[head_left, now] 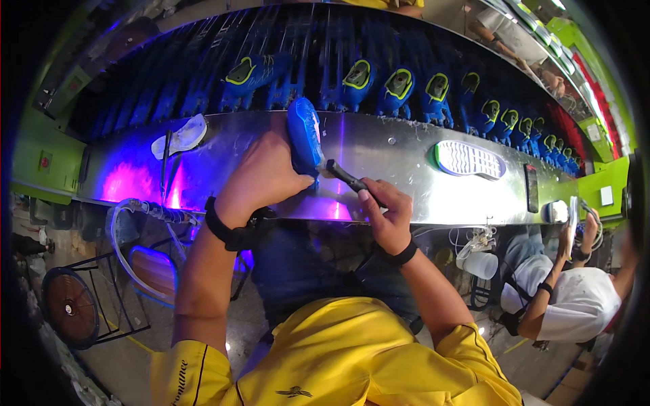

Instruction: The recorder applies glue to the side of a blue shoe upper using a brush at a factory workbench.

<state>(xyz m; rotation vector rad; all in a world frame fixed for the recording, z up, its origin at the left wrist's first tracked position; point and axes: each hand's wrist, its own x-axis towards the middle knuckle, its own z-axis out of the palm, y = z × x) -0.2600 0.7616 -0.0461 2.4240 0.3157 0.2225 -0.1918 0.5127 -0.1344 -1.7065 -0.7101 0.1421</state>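
My left hand (pixel 269 169) is closed around a blue shoe upper (pixel 302 132), held raised over the metal bench with its toe pointing away from me. In my right hand (pixel 391 211) is a black-handled brush (pixel 349 177). Its tip meets or nearly meets the lower right side of the shoe upper; the bristles are too small to make out clearly. A whitish patch shows on that side of the upper. Part of the upper is hidden behind my left fingers.
A dark conveyor (pixel 203 74) beyond the bench (pixel 399 169) carries several blue shoe uppers (pixel 397 84) with yellow-green collars. A white sole (pixel 183 137) lies at left, another sole (pixel 470 160) at right, near a dark handheld device (pixel 531 188). A co-worker (pixel 565 294) works far right.
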